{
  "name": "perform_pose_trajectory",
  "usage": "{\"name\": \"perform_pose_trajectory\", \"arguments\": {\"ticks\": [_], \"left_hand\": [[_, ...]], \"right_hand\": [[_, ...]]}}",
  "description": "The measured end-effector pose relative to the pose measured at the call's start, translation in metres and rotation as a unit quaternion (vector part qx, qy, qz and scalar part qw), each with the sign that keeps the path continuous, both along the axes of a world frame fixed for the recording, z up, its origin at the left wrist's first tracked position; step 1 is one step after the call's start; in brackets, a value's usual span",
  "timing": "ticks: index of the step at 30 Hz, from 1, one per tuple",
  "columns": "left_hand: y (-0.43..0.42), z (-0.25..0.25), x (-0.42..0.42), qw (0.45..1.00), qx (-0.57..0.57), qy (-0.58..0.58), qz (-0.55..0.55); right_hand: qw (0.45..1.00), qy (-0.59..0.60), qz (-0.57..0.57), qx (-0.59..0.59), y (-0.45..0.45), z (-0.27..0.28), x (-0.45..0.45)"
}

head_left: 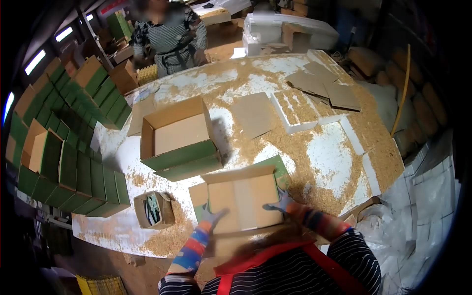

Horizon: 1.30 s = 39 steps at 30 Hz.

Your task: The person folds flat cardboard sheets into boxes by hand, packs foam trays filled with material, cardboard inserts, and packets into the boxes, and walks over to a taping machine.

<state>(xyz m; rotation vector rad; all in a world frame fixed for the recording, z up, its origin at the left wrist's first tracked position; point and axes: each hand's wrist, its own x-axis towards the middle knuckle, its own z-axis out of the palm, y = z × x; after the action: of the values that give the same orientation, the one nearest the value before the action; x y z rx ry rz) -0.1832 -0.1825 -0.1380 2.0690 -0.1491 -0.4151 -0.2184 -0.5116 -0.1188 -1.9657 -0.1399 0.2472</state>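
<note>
An open cardboard box (pixel 241 196) with a taped seam along its inside bottom lies in front of me at the table's near edge. Its flaps fold outward and one shows green. My left hand (pixel 212 217), in a grey glove, grips the box's left wall, with its thumb over the inside. On the opposite wall my right hand (pixel 278 202), also gloved, grips the edge in the same way. Behind this box stands a larger open green-sided carton (pixel 179 160), resting on another green one.
A small box (pixel 153 210) holding green-handled items sits at left. Green cartons (pixel 81 172) are stacked along the left side. Sawdust covers much of the white table (pixel 329 152). A white foam tray (pixel 295 110) and cardboard sheets (pixel 327 88) lie farther back. Another person (pixel 172 42) stands across the table.
</note>
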Motion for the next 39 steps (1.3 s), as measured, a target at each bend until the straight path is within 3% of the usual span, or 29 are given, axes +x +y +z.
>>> {"name": "perform_pose_trajectory", "arguments": {"ticks": [1, 2, 4, 5, 7, 9, 10, 12, 14, 16, 19, 20, 21, 23, 24, 25, 26, 27, 28, 29, 30, 31, 33, 34, 35, 36, 39], "left_hand": [[-0.004, 0.008, 0.001, 0.998, 0.052, -0.014, -0.026], [-0.009, 0.018, -0.005, 1.000, -0.013, 0.018, 0.005], [-0.022, 0.049, -0.013, 0.978, -0.197, 0.056, 0.036], [-0.034, 0.112, -0.012, 0.969, -0.240, 0.054, -0.005], [-0.044, 0.124, 0.004, 0.975, -0.221, -0.029, -0.005], [-0.040, 0.132, 0.027, 0.975, -0.199, -0.096, -0.010], [-0.031, 0.141, 0.043, 0.961, -0.234, -0.147, 0.013], [0.001, 0.168, 0.072, 0.901, -0.308, -0.292, 0.088], [0.044, 0.192, 0.077, 0.807, -0.224, -0.463, 0.290], [0.080, 0.175, 0.102, 0.830, -0.281, -0.353, 0.329], [0.118, 0.094, 0.142, 0.927, -0.183, -0.228, 0.235], [0.113, 0.080, 0.149, 0.889, -0.293, -0.232, 0.263], [0.113, 0.094, 0.142, 0.891, -0.376, -0.151, 0.203], [0.120, 0.043, 0.156, 0.834, -0.353, -0.219, 0.364], [0.111, 0.055, 0.146, 0.825, -0.348, -0.212, 0.393], [0.106, 0.073, 0.128, 0.840, -0.259, -0.254, 0.403], [0.100, 0.091, 0.110, 0.845, -0.166, -0.292, 0.417], [0.097, 0.106, 0.090, 0.840, 0.008, -0.374, 0.393], [0.070, 0.137, 0.059, 0.843, 0.011, -0.415, 0.342], [0.056, 0.123, 0.035, 0.890, 0.010, -0.387, 0.239], [0.043, 0.109, 0.010, 0.927, 0.003, -0.350, 0.133], [0.024, 0.079, -0.003, 0.934, 0.157, -0.307, -0.095], [-0.005, 0.098, -0.052, 0.914, 0.232, -0.269, -0.196], [-0.003, 0.068, -0.070, 0.888, 0.304, -0.261, -0.225], [-0.005, 0.040, -0.080, 0.855, 0.374, -0.251, -0.255], [-0.006, 0.040, -0.078, 0.861, 0.360, -0.248, -0.259], [-0.002, 0.037, -0.063, 0.874, 0.326, -0.237, -0.272]], "right_hand": [[0.992, 0.007, -0.041, -0.117, 0.005, -0.022, 0.003], [0.999, 0.045, -0.021, -0.009, 0.004, 0.009, 0.002], [0.998, 0.050, 0.032, 0.037, -0.019, 0.022, -0.011], [0.996, 0.048, 0.052, 0.048, -0.038, 0.021, -0.019], [0.998, 0.010, 0.037, 0.042, -0.076, 0.003, -0.016], [0.993, -0.119, -0.016, 0.006, -0.112, -0.034, 0.008], [0.995, -0.060, -0.064, 0.043, -0.118, -0.013, 0.016], [0.977, -0.010, -0.142, 0.160, -0.108, 0.024, 0.049], [0.945, -0.014, -0.164, 0.283, -0.090, 0.060, 0.092], [0.905, -0.026, -0.143, 0.400, -0.059, 0.094, 0.140], [0.860, -0.024, -0.067, 0.505, 0.013, 0.120, 0.211], [0.866, -0.027, -0.039, 0.499, 0.045, 0.123, 0.229], [0.894, -0.047, -0.013, 0.445, 0.078, 0.125, 0.247], [0.956, -0.021, -0.038, 0.290, 0.135, 0.121, 0.284], [0.968, -0.028, -0.033, 0.246, 0.157, 0.116, 0.291], [0.992, -0.057, -0.106, 0.028, 0.171, 0.146, 0.271], [0.961, -0.118, -0.174, -0.182, 0.163, 0.137, 0.273], [0.878, -0.172, -0.222, -0.388, 0.156, 0.126, 0.270], [0.894, -0.243, -0.186, -0.326, 0.141, 0.116, 0.254], [0.901, -0.312, -0.150, -0.261, 0.114, 0.106, 0.231], [0.899, -0.315, -0.124, -0.277, 0.088, 0.088, 0.209], [0.897, -0.319, -0.099, -0.291, 0.063, 0.071, 0.186], [0.881, -0.162, -0.059, -0.441, 0.025, 0.006, 0.130], [0.881, -0.093, -0.114, -0.450, 0.022, 0.031, 0.089], [0.842, -0.137, -0.091, -0.513, 0.009, 0.010, 0.057], [0.797, -0.180, -0.069, -0.572, -0.003, -0.005, 0.038], [0.864, -0.071, -0.054, -0.496, -0.007, 0.009, 0.035]]}}
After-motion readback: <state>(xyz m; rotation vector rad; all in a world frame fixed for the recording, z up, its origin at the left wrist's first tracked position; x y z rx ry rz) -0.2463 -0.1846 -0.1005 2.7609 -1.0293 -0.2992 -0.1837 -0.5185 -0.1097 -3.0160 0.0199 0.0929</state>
